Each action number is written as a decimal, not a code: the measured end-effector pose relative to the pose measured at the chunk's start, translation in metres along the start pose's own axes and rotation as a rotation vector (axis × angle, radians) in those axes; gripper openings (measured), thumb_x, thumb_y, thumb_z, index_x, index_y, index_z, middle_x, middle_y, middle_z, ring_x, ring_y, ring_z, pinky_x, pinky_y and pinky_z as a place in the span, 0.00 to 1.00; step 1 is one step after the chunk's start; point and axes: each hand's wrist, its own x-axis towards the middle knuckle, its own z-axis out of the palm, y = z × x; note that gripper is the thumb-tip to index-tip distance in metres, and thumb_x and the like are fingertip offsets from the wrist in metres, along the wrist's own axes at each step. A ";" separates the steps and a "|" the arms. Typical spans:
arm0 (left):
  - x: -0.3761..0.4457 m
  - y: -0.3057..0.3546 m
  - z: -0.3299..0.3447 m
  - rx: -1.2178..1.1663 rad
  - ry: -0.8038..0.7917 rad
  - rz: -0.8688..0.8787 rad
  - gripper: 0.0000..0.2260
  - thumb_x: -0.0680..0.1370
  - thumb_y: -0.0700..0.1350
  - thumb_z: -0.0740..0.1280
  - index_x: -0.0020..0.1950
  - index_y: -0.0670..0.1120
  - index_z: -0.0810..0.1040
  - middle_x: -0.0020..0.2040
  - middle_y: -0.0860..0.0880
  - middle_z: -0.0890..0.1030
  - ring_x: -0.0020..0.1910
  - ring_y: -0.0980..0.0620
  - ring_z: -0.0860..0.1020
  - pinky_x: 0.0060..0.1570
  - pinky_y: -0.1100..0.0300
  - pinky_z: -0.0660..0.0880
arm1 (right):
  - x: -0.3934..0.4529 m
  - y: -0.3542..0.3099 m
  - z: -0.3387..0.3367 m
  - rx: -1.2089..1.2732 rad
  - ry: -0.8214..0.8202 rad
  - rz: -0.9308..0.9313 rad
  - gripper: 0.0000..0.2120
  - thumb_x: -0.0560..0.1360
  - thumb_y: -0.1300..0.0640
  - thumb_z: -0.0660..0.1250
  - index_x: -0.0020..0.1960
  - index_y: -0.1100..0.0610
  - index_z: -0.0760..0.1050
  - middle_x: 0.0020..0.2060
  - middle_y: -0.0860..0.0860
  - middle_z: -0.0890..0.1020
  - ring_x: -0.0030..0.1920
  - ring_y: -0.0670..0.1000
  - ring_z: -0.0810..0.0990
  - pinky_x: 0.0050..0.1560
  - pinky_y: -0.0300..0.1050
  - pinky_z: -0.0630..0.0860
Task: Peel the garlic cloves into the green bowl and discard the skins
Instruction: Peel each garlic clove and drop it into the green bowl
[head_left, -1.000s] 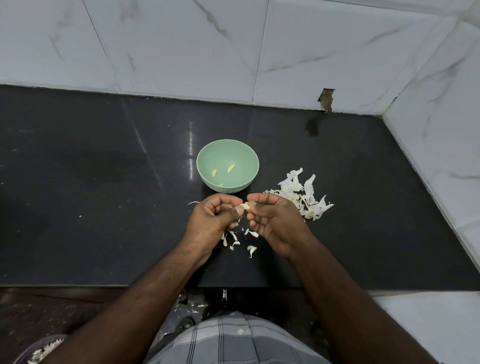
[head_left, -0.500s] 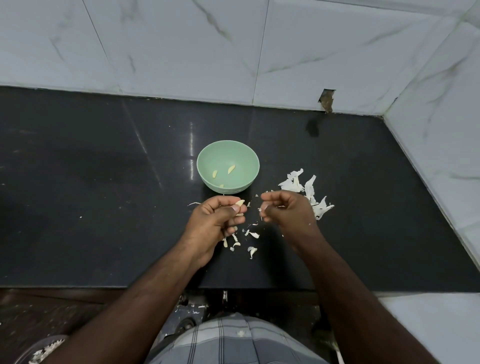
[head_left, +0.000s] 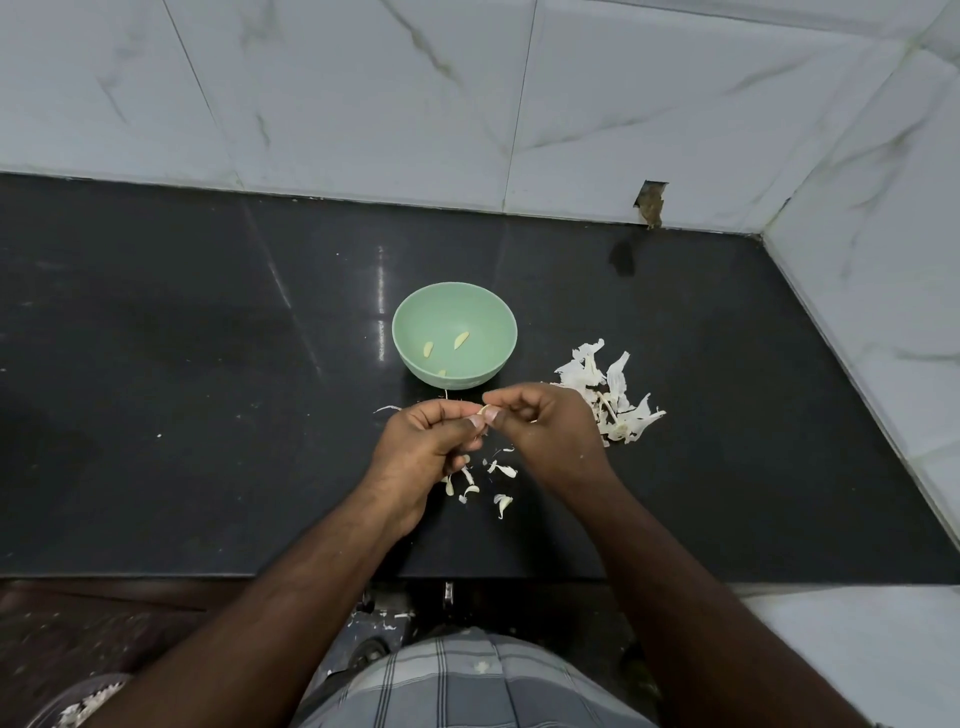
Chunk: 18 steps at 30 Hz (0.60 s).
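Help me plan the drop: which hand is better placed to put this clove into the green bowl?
Left. The left hand pinches the garlic clove, just below the green bowl; the right hand only picks at its tip.

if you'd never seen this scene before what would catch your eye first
The two hands meeting at the centre: the left hand and right hand both pinch a small garlic clove between their fingertips, just in front of the green bowl, which holds a few peeled cloves. Next, the white pile of skins stands out on the black counter, to the right of the hands.
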 end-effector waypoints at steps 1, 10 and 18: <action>-0.001 0.000 0.000 -0.009 0.004 0.003 0.04 0.77 0.38 0.72 0.51 0.40 0.84 0.42 0.44 0.83 0.38 0.54 0.79 0.33 0.65 0.72 | 0.000 0.000 0.001 -0.002 0.022 0.007 0.07 0.73 0.62 0.74 0.49 0.53 0.85 0.35 0.40 0.84 0.39 0.38 0.83 0.45 0.34 0.77; -0.002 0.002 -0.001 -0.052 0.058 0.030 0.02 0.76 0.36 0.72 0.47 0.41 0.83 0.38 0.43 0.82 0.35 0.54 0.78 0.33 0.63 0.71 | -0.002 -0.001 0.008 0.023 0.045 0.077 0.03 0.72 0.58 0.74 0.41 0.51 0.84 0.34 0.45 0.85 0.37 0.45 0.84 0.46 0.48 0.82; -0.001 0.002 -0.001 -0.100 0.066 0.019 0.03 0.76 0.36 0.72 0.49 0.42 0.82 0.43 0.41 0.83 0.37 0.53 0.80 0.33 0.64 0.73 | -0.004 0.007 -0.005 -0.043 -0.051 0.087 0.08 0.74 0.60 0.72 0.38 0.50 0.79 0.30 0.46 0.81 0.33 0.45 0.78 0.43 0.53 0.79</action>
